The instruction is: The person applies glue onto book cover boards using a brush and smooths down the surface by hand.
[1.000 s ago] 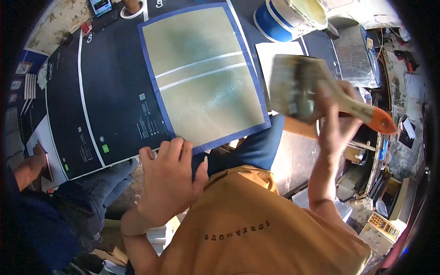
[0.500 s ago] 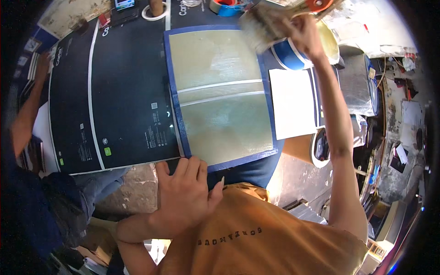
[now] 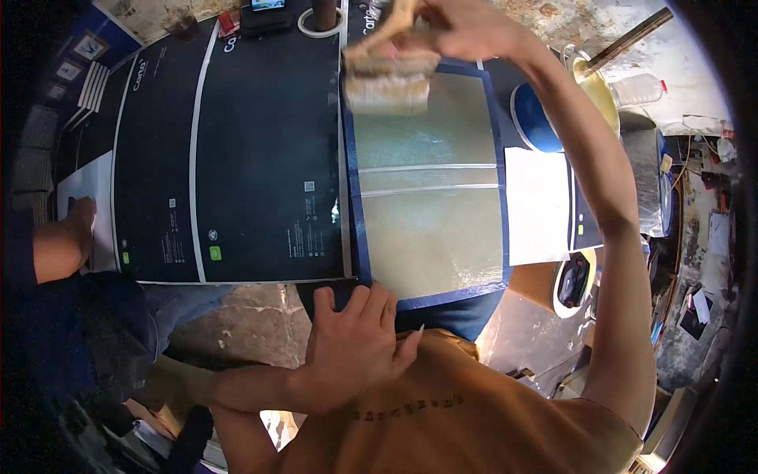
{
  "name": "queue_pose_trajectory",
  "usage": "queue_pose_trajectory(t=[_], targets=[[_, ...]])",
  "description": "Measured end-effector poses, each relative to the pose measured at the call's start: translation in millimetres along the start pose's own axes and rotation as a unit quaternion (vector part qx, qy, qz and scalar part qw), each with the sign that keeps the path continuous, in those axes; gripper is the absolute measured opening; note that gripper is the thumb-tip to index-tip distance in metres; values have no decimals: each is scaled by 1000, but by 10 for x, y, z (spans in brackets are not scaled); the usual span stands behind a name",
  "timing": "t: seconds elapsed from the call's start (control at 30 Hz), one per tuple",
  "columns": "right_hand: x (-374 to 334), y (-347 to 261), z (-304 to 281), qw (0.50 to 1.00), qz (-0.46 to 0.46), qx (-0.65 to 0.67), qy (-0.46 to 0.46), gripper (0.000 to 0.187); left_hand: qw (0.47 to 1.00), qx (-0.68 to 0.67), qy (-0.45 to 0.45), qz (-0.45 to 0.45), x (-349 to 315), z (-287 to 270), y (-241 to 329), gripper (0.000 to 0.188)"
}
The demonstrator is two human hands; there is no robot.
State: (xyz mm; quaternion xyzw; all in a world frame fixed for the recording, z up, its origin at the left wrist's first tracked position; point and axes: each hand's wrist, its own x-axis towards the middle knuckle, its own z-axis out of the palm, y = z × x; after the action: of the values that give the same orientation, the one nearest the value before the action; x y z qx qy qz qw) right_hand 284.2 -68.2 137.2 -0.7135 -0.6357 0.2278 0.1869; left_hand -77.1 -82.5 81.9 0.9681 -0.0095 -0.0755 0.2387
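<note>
In my right hand (image 3: 474, 30) is a wide brush (image 3: 388, 93) with a wooden handle, blurred by motion. Its pale bristles meet the far left part of a beige sheet (image 3: 430, 245) that has a blue border. The sheet looks wet and shiny, and two thin white bands cross it. My left hand (image 3: 354, 340) is at the sheet's near left corner, palm down, fingertips at the edge and thumb held apart. Beneath the sheet's left side lie black printed boards (image 3: 260, 158) with white edge stripes.
A white sheet (image 3: 537, 205) lies right of the beige one. Beyond it stand a blue tub (image 3: 530, 118), a yellowish bucket (image 3: 606, 110) with a stick (image 3: 628, 41), and a clear bottle (image 3: 638, 90). A tape roll (image 3: 306, 30) sits far back. Another person's hand (image 3: 81, 217) is at left.
My right hand has swung the brush left, from beside the blue tub onto the beige sheet's far left part. My left hand stays at the near corner. The other person's hand has come nearer.
</note>
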Motion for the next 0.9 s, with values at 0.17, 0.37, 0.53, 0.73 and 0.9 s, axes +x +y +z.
queue_pose_trajectory(t=[0.17, 0.37, 0.53, 0.73, 0.9], targets=[[243, 125, -124, 983, -136, -42, 115, 20, 999, 6, 31, 13, -13, 27, 19, 46], [329, 107, -110, 990, -59, 115, 53, 18, 1000, 8, 18, 14, 7, 7, 11, 45], [214, -32, -103, 976, 90, -158, 123, 25, 999, 17, 19, 20, -9, -16, 51, 41], [-414, -160, 352, 933, -77, 77, 343, 22, 994, -22, 97, 37, 370, -19, -344, 42], [-659, -170, 930, 942, 5, 46, 333, 41, 994, 61, 90, -7, 495, -194, -256, 53]])
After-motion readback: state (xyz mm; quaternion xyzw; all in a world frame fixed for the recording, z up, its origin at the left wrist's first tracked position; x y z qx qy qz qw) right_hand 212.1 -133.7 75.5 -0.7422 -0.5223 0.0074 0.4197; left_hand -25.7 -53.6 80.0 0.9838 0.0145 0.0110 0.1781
